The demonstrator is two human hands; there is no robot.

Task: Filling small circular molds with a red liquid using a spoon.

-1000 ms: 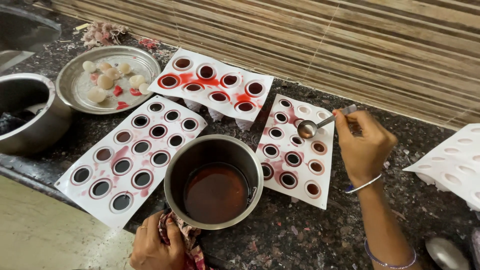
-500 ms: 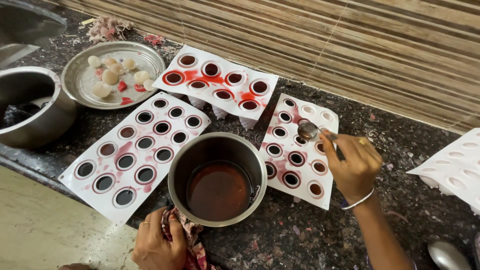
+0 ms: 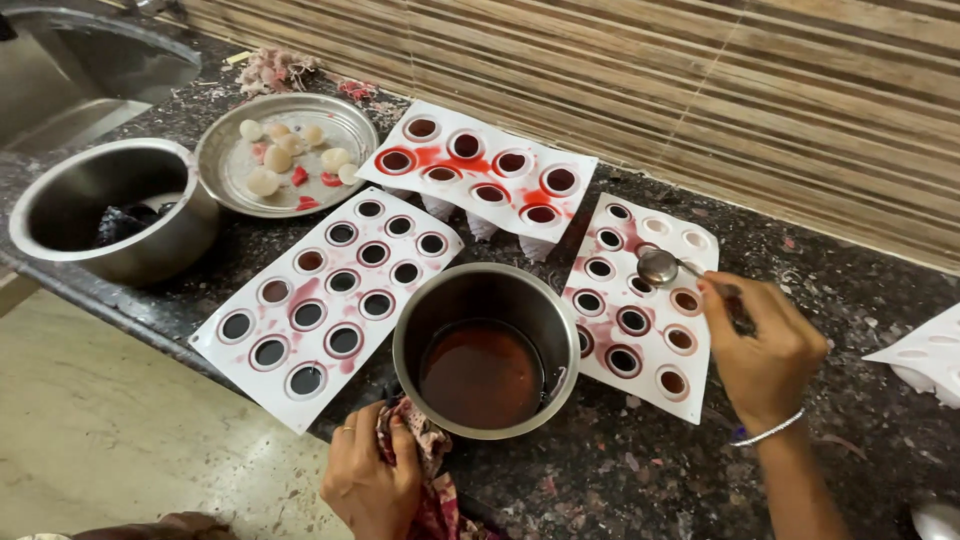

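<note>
My right hand holds a small metal spoon over the right white mould tray, whose round cups are mostly filled with dark red liquid. My left hand grips a patterned cloth at the near rim of a steel pot that holds reddish-brown liquid. The pot stands between two trays on the dark speckled counter.
A long white mould tray lies left of the pot and another red-stained tray behind it. A steel plate with pale balls and a second steel pot sit at the left. Another white tray shows at the right edge.
My right hand has drawn the spoon slightly left and down over the right tray. The left hand stays on the cloth by the pot.
</note>
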